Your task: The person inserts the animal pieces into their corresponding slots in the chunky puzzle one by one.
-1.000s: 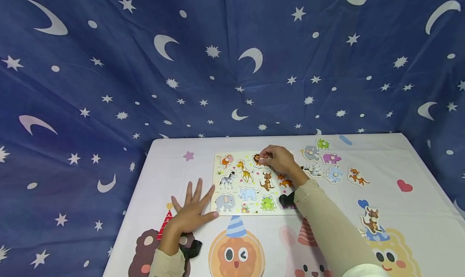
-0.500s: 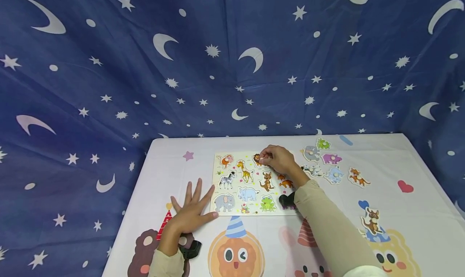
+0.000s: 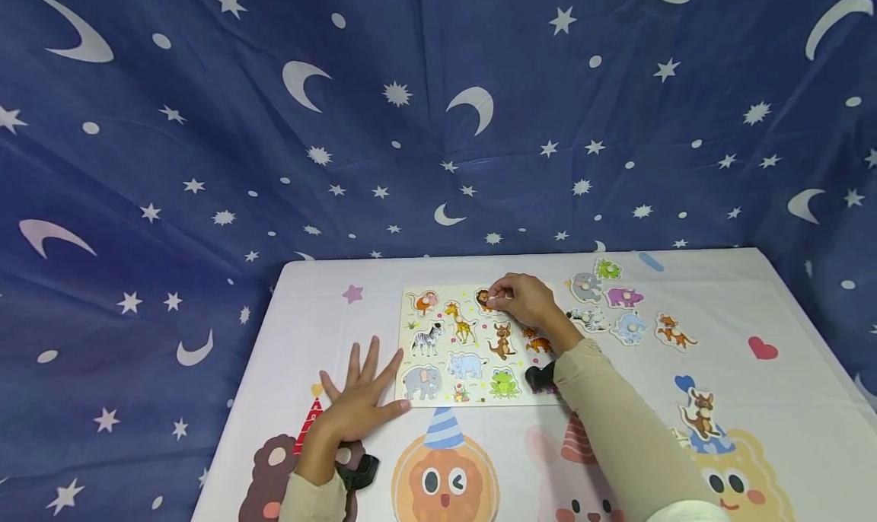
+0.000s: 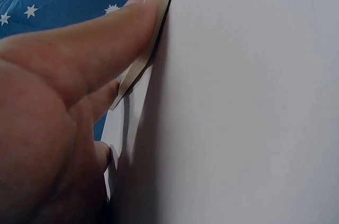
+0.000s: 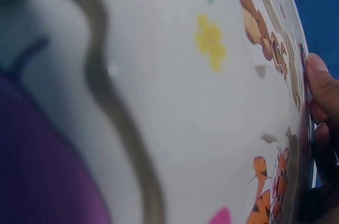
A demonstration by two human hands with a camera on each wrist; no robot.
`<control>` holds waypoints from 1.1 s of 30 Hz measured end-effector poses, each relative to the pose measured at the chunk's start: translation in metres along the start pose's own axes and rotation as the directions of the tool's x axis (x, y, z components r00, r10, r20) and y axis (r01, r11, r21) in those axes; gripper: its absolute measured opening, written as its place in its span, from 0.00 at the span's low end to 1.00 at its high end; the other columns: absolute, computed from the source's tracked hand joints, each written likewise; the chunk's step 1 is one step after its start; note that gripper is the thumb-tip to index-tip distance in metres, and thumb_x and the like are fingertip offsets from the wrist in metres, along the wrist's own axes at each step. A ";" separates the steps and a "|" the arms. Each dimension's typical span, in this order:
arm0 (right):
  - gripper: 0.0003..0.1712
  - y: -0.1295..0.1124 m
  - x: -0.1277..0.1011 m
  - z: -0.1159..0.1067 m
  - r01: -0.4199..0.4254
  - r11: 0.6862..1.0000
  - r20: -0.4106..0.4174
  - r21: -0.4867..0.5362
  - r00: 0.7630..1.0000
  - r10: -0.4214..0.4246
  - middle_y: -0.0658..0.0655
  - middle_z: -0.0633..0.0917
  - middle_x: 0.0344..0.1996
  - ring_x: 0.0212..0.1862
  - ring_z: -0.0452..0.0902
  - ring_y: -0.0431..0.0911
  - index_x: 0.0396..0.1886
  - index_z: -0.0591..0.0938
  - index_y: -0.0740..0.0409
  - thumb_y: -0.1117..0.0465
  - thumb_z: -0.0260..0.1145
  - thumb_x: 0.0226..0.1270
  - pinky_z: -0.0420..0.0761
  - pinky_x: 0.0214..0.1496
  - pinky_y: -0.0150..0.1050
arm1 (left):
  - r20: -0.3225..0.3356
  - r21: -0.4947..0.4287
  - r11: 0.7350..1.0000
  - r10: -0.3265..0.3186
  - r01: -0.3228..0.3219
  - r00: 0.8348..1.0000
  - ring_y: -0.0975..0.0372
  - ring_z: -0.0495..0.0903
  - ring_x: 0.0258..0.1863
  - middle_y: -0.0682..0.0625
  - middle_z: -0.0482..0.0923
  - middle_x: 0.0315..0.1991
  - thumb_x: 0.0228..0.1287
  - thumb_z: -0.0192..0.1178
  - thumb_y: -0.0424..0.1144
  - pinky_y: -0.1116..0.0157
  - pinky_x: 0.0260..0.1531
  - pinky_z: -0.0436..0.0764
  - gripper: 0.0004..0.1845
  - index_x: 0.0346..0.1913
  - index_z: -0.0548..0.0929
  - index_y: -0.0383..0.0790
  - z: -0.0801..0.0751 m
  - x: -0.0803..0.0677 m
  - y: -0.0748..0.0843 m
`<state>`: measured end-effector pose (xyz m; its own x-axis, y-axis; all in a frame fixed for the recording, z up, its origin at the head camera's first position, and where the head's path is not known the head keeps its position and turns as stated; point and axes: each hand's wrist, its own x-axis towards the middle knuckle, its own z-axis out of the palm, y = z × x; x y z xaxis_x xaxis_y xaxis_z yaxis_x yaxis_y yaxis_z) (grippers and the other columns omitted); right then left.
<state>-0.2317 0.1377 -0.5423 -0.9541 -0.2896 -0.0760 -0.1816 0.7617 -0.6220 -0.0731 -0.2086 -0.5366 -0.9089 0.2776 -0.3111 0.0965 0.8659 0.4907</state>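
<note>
Clamped in a pinch, the right hand (image 3: 524, 301) held the lion piece (image 3: 483, 300) near the far edge of the puzzle board (image 3: 447, 396). What showed of the lion lay just left of the grip; the hand covered the rest, so its long axis could not be told. Farther off, the left hand (image 3: 361, 405) rested spread at the board's near left corner. Right of the board lay the tiger piece (image 3: 674, 332).

Navy cloth (image 3: 384, 149), white moon-and-star pattern; white table (image 3: 726, 301), a red heart print (image 3: 763, 348) at its three o'clock; cream board (image 3: 475, 393), with a green frog piece (image 3: 607, 268) and purple hippo piece (image 3: 625, 298) toward its two o'clock; beige right sleeve (image 3: 617, 423).
</note>
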 end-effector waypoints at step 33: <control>0.14 0.012 -0.008 -0.031 0.004 0.974 -0.013 0.225 1.000 -0.001 0.53 0.87 0.44 0.43 0.81 0.45 0.49 0.89 0.51 0.50 0.69 0.71 0.80 0.48 0.40 | -0.010 0.016 1.000 0.001 -0.001 1.000 0.41 0.19 0.81 0.48 0.25 0.84 0.64 0.59 0.70 0.22 0.58 0.15 0.47 0.81 0.52 0.66 0.000 -0.002 0.000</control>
<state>-0.2334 0.1676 -0.5251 -0.9570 -0.2827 -0.0655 -0.1270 0.6108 -0.7815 -0.0714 -0.2090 -0.5356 -0.9129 0.2744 -0.3022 0.1038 0.8720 0.4783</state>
